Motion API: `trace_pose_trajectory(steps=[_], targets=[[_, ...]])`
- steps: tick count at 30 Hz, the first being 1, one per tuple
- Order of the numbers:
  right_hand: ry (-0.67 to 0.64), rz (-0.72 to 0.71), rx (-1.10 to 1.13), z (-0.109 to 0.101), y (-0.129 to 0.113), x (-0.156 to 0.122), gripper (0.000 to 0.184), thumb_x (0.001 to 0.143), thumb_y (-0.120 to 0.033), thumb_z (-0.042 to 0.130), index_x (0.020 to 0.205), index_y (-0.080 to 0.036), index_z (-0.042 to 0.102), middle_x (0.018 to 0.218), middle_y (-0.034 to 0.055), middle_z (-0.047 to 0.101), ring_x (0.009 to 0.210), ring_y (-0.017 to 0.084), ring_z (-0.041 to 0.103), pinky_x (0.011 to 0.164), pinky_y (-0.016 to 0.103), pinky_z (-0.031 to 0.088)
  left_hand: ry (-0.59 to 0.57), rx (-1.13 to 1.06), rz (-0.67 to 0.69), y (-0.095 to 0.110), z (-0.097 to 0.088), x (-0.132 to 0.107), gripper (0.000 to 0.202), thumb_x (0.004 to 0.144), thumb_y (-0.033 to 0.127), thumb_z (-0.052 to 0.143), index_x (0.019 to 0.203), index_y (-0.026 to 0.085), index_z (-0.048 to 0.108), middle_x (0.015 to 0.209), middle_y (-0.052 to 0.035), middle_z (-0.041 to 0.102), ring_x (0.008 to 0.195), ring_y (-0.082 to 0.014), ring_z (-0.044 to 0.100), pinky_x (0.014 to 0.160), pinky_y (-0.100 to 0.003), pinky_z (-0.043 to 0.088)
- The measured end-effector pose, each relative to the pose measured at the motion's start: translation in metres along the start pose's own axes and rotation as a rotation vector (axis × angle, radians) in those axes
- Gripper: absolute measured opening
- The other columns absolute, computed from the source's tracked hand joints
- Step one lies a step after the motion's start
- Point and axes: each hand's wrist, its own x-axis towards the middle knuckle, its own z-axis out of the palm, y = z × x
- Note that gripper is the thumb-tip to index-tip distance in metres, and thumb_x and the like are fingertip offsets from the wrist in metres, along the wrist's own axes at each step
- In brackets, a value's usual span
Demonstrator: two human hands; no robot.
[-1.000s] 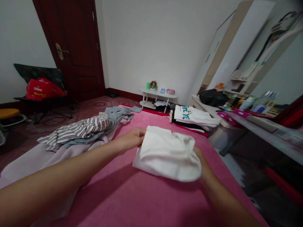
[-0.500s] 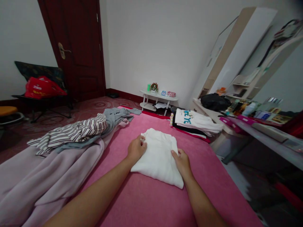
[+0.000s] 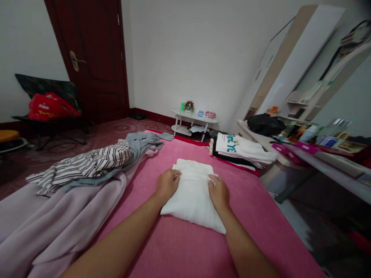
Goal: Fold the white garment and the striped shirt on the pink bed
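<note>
A folded white garment (image 3: 193, 195) lies flat on the pink bed cover (image 3: 179, 251). My left hand (image 3: 167, 184) rests on its left edge, fingers curled over the cloth. On the garment's right edge, my right hand (image 3: 218, 193) presses down with its fingers bent onto the cloth. Both hands press the fabric flat against the bed.
A pile of unfolded clothes, striped (image 3: 84, 164) and grey (image 3: 142, 141), lies on a lilac blanket (image 3: 52, 220) at the left. A stack of folded shirts (image 3: 242, 148) sits at the bed's far right. Beyond are a small white table (image 3: 194, 117), a cluttered desk (image 3: 313, 148) and a dark door (image 3: 92, 58).
The white garment was held bunched above the bed, then laid down folded. Both hands have moved onto its edges and pressed it flat.
</note>
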Motion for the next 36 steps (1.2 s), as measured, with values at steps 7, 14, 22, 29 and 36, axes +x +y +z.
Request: trace_pose_trajectory(steps=[7, 14, 22, 29, 36], targets=[[-0.186, -0.321, -0.146, -0.014, -0.033, 0.006, 0.045, 0.092, -0.038, 0.042, 0.134, -0.025, 0.048, 0.144, 0.0061, 0.041, 0.133, 0.024, 0.033, 0.110, 0.044, 0.024, -0.010, 0.058, -0.050, 0.000, 0.006, 0.004, 0.020, 0.078, 0.018, 0.055, 0.089, 0.027, 0.071, 0.092, -0.0015, 0.065, 0.085, -0.0176, 0.060, 0.072, -0.026, 0.042], [-0.661, -0.161, -0.207, 0.018, -0.027, 0.038, 0.061, 0.091, -0.061, 0.024, 0.144, -0.032, 0.030, 0.156, 0.0016, 0.014, 0.143, 0.026, 0.006, 0.111, 0.056, 0.005, 0.032, -0.034, -0.067, -0.010, 0.012, 0.007, 0.021, 0.079, 0.019, 0.055, 0.092, 0.026, 0.070, 0.099, -0.0014, 0.061, 0.079, -0.0153, 0.059, 0.069, -0.026, 0.044], [-0.717, -0.128, -0.211, 0.010, -0.043, 0.030, 0.062, 0.093, -0.056, 0.023, 0.146, -0.023, 0.026, 0.156, 0.0066, 0.010, 0.143, 0.027, 0.003, 0.111, 0.057, 0.008, 0.188, -0.366, -0.124, -0.031, 0.012, 0.016, 0.019, 0.077, 0.012, 0.055, 0.086, 0.016, 0.071, 0.091, -0.0056, 0.066, 0.085, -0.0160, 0.060, 0.081, -0.028, 0.047], [-0.859, -0.408, -0.138, -0.065, -0.078, -0.071, 0.073, 0.088, -0.051, 0.045, 0.148, -0.021, 0.018, 0.155, 0.0074, 0.009, 0.143, 0.025, 0.006, 0.114, 0.051, 0.010, 0.241, -0.474, -0.154, -0.037, 0.018, 0.019, 0.020, 0.075, 0.012, 0.055, 0.085, 0.016, 0.072, 0.091, -0.0056, 0.068, 0.086, -0.0160, 0.062, 0.083, -0.028, 0.048], [-0.688, -0.427, -0.391, -0.056, -0.100, -0.097, 0.075, 0.071, -0.001, 0.048, 0.143, -0.013, 0.035, 0.150, 0.0181, 0.025, 0.137, 0.031, 0.028, 0.107, 0.046, 0.032, 0.256, -0.575, -0.186, -0.041, 0.016, 0.019, 0.023, 0.074, 0.011, 0.050, 0.083, 0.015, 0.071, 0.090, -0.0060, 0.070, 0.084, -0.0156, 0.064, 0.081, -0.028, 0.049]])
